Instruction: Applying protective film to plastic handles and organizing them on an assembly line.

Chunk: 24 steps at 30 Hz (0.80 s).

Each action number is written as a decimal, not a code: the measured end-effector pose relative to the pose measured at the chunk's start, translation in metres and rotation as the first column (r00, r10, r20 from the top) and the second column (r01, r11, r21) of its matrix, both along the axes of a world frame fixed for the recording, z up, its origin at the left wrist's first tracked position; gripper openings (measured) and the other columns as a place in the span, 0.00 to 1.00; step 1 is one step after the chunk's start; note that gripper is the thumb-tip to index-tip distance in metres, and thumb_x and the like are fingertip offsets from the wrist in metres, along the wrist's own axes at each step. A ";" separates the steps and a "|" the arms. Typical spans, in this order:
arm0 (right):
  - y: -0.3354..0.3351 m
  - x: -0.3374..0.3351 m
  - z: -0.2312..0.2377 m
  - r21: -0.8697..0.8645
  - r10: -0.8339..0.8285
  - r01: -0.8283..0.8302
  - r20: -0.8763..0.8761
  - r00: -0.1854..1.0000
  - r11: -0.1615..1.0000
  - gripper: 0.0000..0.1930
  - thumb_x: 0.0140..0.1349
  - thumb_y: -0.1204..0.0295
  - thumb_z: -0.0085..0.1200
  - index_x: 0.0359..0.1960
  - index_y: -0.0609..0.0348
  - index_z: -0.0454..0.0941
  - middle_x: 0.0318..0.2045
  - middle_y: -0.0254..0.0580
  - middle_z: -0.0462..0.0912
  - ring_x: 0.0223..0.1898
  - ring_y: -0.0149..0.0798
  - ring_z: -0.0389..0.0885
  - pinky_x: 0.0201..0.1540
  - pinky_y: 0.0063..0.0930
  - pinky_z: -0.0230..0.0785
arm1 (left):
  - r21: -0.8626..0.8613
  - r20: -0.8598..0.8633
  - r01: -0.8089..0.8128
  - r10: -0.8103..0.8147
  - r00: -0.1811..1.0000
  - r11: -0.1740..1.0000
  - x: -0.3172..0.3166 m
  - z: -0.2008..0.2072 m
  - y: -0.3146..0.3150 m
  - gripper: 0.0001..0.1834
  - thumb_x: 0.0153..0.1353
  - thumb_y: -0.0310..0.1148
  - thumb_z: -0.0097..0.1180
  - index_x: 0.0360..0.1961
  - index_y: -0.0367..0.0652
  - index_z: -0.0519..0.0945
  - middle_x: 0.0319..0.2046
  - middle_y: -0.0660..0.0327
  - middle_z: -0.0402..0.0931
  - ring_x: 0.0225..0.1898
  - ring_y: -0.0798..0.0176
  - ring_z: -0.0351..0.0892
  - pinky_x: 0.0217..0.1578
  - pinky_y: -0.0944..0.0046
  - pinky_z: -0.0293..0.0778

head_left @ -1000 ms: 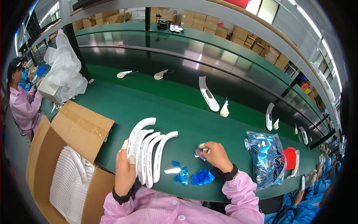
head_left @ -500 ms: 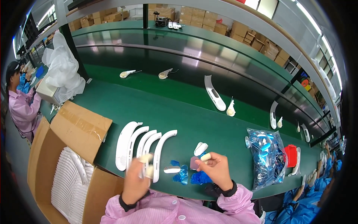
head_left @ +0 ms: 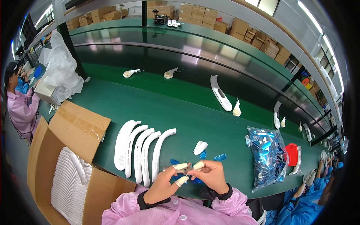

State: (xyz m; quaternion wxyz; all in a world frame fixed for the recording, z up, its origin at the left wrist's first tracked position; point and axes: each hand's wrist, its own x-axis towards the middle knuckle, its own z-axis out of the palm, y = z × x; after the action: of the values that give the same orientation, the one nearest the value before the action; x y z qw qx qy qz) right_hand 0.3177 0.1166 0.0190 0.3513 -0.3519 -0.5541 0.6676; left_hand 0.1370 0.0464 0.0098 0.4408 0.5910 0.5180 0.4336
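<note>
Even, bright indoor light, cool in tone, from the ceiling strip lights (head_left: 311, 17) at upper right and a blown-out window (head_left: 266, 6) at top; pale glare patches on the glossy dark belt (head_left: 191, 60), hard sparkle on the plastic bag (head_left: 267, 159), only faint soft shadows on the green table (head_left: 153, 107). Fisheye bows the overhead rail (head_left: 262, 20), rim falls to black, far right smeared and soft. Centre fairly sharp, though detail between left hand (head_left: 162, 189) and right hand (head_left: 211, 176) seems slightly blurred.
</note>
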 end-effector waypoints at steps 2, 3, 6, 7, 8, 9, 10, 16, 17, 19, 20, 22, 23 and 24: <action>-0.001 -0.002 -0.002 0.008 0.022 -0.022 -0.005 1.000 1.000 0.05 0.56 0.82 0.61 0.32 0.72 0.79 0.29 0.40 0.83 0.28 0.27 0.81 0.30 0.17 0.73 | 0.011 0.003 0.045 -0.045 0.999 0.999 -0.001 0.005 0.001 0.23 0.61 0.30 0.57 0.57 0.40 0.71 0.42 0.54 0.79 0.40 0.57 0.77 0.42 0.62 0.72; -0.001 -0.004 -0.003 0.018 0.047 -0.047 -0.012 0.999 0.999 0.05 0.57 0.80 0.62 0.32 0.70 0.79 0.29 0.38 0.83 0.27 0.24 0.80 0.29 0.14 0.71 | 0.012 0.003 0.045 -0.045 0.999 0.999 -0.002 0.004 0.001 0.23 0.61 0.30 0.57 0.57 0.40 0.71 0.42 0.54 0.79 0.40 0.57 0.77 0.42 0.62 0.72; -0.004 -0.007 -0.002 0.026 0.038 -0.040 0.050 0.998 0.999 0.06 0.56 0.79 0.62 0.33 0.70 0.80 0.28 0.37 0.82 0.27 0.23 0.79 0.27 0.13 0.70 | -0.009 0.057 0.000 0.001 0.998 1.000 -0.004 0.001 0.001 0.20 0.60 0.29 0.58 0.54 0.38 0.74 0.41 0.55 0.79 0.36 0.57 0.78 0.40 0.62 0.72; -0.005 -0.009 -0.002 0.025 0.040 -0.041 0.049 0.998 0.999 0.06 0.56 0.79 0.62 0.33 0.70 0.80 0.28 0.37 0.82 0.27 0.23 0.79 0.27 0.13 0.70 | -0.011 0.058 -0.026 0.027 0.998 1.000 -0.005 0.000 0.001 0.19 0.59 0.28 0.58 0.52 0.38 0.76 0.41 0.54 0.80 0.37 0.56 0.79 0.41 0.62 0.73; -0.008 -0.012 0.000 0.044 -0.011 0.010 0.039 0.999 0.999 0.06 0.56 0.79 0.62 0.33 0.70 0.80 0.28 0.36 0.82 0.26 0.22 0.79 0.27 0.13 0.70 | -0.014 0.060 -0.052 0.053 0.997 0.999 -0.006 0.000 0.001 0.17 0.59 0.28 0.59 0.50 0.37 0.78 0.42 0.54 0.80 0.39 0.56 0.79 0.42 0.62 0.73; -0.009 -0.016 0.000 0.063 -0.063 0.061 0.028 0.998 0.996 0.07 0.56 0.79 0.63 0.33 0.70 0.80 0.28 0.36 0.82 0.26 0.22 0.79 0.26 0.12 0.69 | -0.014 0.060 -0.053 0.054 0.997 0.998 -0.007 -0.001 0.002 0.17 0.59 0.28 0.59 0.50 0.37 0.78 0.42 0.54 0.80 0.39 0.56 0.79 0.42 0.62 0.73; -0.010 -0.019 -0.001 0.063 -0.062 0.060 0.028 0.998 0.996 0.07 0.56 0.79 0.63 0.33 0.70 0.80 0.28 0.36 0.82 0.26 0.22 0.79 0.26 0.12 0.69 | 0.082 0.050 -0.064 0.060 0.997 0.995 -0.008 -0.003 0.003 0.16 0.58 0.27 0.59 0.48 0.37 0.79 0.43 0.53 0.80 0.41 0.55 0.80 0.43 0.62 0.73; -0.016 -0.027 -0.010 0.205 -0.127 0.111 0.064 0.990 0.972 0.06 0.55 0.80 0.62 0.32 0.70 0.79 0.28 0.37 0.80 0.28 0.22 0.79 0.27 0.13 0.70 | 0.189 0.035 -0.084 0.079 0.996 0.978 -0.010 -0.006 0.004 0.14 0.56 0.26 0.61 0.45 0.36 0.82 0.46 0.52 0.80 0.47 0.53 0.80 0.46 0.63 0.73; -0.016 -0.028 -0.009 0.206 -0.109 0.096 0.051 0.993 0.974 0.06 0.55 0.80 0.62 0.32 0.70 0.79 0.28 0.37 0.80 0.28 0.22 0.79 0.26 0.12 0.69 | 0.191 0.040 -0.084 0.077 0.996 0.978 -0.011 -0.008 0.004 0.14 0.56 0.26 0.61 0.45 0.36 0.82 0.46 0.52 0.80 0.46 0.54 0.80 0.46 0.63 0.73; -0.014 -0.028 -0.007 0.208 -0.094 0.084 0.039 0.995 0.974 0.06 0.55 0.80 0.62 0.31 0.70 0.78 0.28 0.37 0.80 0.29 0.22 0.79 0.26 0.12 0.68 | 0.168 0.097 -0.076 0.060 0.993 0.983 -0.013 -0.009 0.004 0.14 0.56 0.27 0.62 0.45 0.36 0.82 0.45 0.52 0.80 0.44 0.57 0.80 0.44 0.64 0.73; -0.012 -0.029 -0.007 0.193 -0.065 0.064 -0.001 0.998 0.979 0.05 0.55 0.80 0.62 0.31 0.70 0.78 0.28 0.36 0.80 0.28 0.21 0.78 0.25 0.13 0.67 | 0.146 0.153 -0.067 0.045 0.987 0.987 -0.014 -0.009 0.004 0.14 0.56 0.27 0.62 0.45 0.36 0.82 0.45 0.53 0.80 0.41 0.59 0.80 0.42 0.65 0.74; -0.008 -0.028 -0.007 0.178 -0.039 0.045 -0.041 0.998 0.983 0.05 0.55 0.80 0.61 0.31 0.70 0.78 0.27 0.35 0.79 0.27 0.21 0.77 0.24 0.14 0.66 | 0.088 0.223 -0.056 0.035 0.974 0.995 -0.017 -0.008 0.004 0.15 0.56 0.27 0.62 0.45 0.37 0.82 0.44 0.53 0.80 0.38 0.62 0.78 0.40 0.67 0.73; -0.006 -0.027 -0.006 0.248 0.012 -0.013 0.005 1.000 0.969 0.05 0.55 0.80 0.62 0.30 0.69 0.77 0.26 0.35 0.79 0.25 0.22 0.76 0.24 0.16 0.65 | 0.031 0.292 -0.042 0.031 0.956 0.999 -0.018 -0.008 0.004 0.15 0.57 0.28 0.62 0.45 0.37 0.82 0.43 0.54 0.80 0.34 0.65 0.76 0.37 0.69 0.72; -0.004 -0.026 -0.005 0.314 0.061 -0.075 0.054 0.997 0.946 0.06 0.54 0.80 0.62 0.29 0.68 0.77 0.24 0.36 0.78 0.23 0.23 0.75 0.23 0.18 0.65 | 0.031 0.291 -0.042 0.031 0.956 0.999 -0.020 -0.009 0.003 0.15 0.57 0.28 0.62 0.45 0.37 0.82 0.43 0.54 0.80 0.34 0.65 0.76 0.37 0.69 0.72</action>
State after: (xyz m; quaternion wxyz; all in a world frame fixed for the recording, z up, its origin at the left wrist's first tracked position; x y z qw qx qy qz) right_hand 0.2916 0.1121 0.0135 0.3676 -0.2863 -0.6731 0.5743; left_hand 0.1170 0.0496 0.0005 0.4930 0.5193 0.4504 0.5333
